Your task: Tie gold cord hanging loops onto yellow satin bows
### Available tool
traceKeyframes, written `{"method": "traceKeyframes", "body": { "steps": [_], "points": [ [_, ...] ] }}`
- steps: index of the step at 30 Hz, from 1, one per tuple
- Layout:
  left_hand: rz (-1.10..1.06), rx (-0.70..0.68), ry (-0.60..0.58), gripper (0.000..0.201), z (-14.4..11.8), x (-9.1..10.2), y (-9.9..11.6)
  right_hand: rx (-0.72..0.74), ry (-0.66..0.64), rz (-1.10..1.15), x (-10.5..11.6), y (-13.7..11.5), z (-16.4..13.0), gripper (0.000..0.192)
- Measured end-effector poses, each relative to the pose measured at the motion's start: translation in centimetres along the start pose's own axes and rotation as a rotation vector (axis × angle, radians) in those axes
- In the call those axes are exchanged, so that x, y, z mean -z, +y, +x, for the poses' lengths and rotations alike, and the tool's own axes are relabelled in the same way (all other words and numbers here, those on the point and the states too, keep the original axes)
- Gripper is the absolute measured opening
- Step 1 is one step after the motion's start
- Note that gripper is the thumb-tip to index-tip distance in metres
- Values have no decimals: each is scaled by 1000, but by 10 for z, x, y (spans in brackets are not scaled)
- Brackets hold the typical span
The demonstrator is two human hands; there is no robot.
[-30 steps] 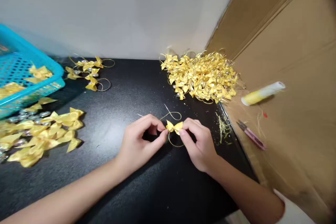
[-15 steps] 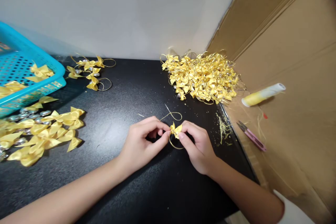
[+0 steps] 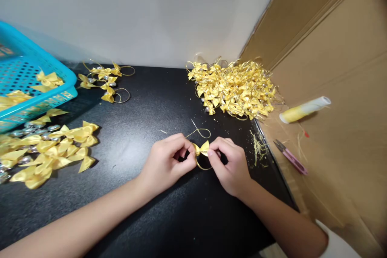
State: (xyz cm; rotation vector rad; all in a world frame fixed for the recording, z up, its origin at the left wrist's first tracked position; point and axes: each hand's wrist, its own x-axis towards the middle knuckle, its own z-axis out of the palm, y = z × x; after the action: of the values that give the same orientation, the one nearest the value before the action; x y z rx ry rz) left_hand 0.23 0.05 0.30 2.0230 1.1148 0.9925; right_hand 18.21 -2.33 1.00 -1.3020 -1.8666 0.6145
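Between my two hands, over the middle of the black table, is a yellow ribbon bow (image 3: 203,147). My left hand (image 3: 171,156) pinches its left side between thumb and forefinger. From the right, my right hand (image 3: 227,162) pinches the bow's other side. A gold cord loop (image 3: 203,167) hangs below the bow, partly hidden by the fingers. Just beyond the hands, a thread (image 3: 203,130) curls on the table, with a needle (image 3: 194,123) at its far end. Whether the fingertips also grip thread is too small to tell.
A heap of finished-looking bows (image 3: 236,88) with loops lies at the back right. Looped bows (image 3: 109,84) and a blue basket (image 3: 65,84) are at the left, with loose bows (image 3: 57,153) in front. Right, on cardboard, are a thread spool (image 3: 304,109) and thread snips (image 3: 290,157); thread scraps (image 3: 258,147) litter the edge.
The bow has turned in my fingers, so its lobes now point upward and a narrow band shows across it. Both hands stay almost in place, still pinching.
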Motion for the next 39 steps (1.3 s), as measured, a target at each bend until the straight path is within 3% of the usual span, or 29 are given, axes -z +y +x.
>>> {"method": "traceKeyframes", "body": {
  "steps": [8, 13, 15, 20, 28, 30, 32, 35, 39],
  "points": [
    [20, 31, -23, 13, -2, -2, -1, 37, 28, -87, 1, 0, 2, 21],
    [-23, 47, 35, 3, 0, 3, 1, 26, -85, -38, 5, 2, 5, 18],
    [-93, 104, -7, 11, 2, 5, 0, 26, -144, -41, 7, 3, 6, 18],
    [-432, 211, -317, 18, 4, 3, -3, 17, -221, -45, 10, 4, 6, 20],
    [-702, 351, -263, 19, -1, -2, -4, -117, -114, -17, 9, 4, 12, 12],
    [-701, 365, -254, 16, -3, -3, -4, -138, -61, -59, 20, 8, 12, 9],
    [-686, 361, -244, 13, -4, -4, -3, -172, 72, -186, 41, 19, 5, 8],
    [-635, 340, -218, 7, -3, -4, -1, -183, 311, -553, 87, 51, -21, 16],
    [-581, 345, -187, 7, -2, -6, 0, -297, 325, -1018, 141, 95, -70, 49]
  ]
}}
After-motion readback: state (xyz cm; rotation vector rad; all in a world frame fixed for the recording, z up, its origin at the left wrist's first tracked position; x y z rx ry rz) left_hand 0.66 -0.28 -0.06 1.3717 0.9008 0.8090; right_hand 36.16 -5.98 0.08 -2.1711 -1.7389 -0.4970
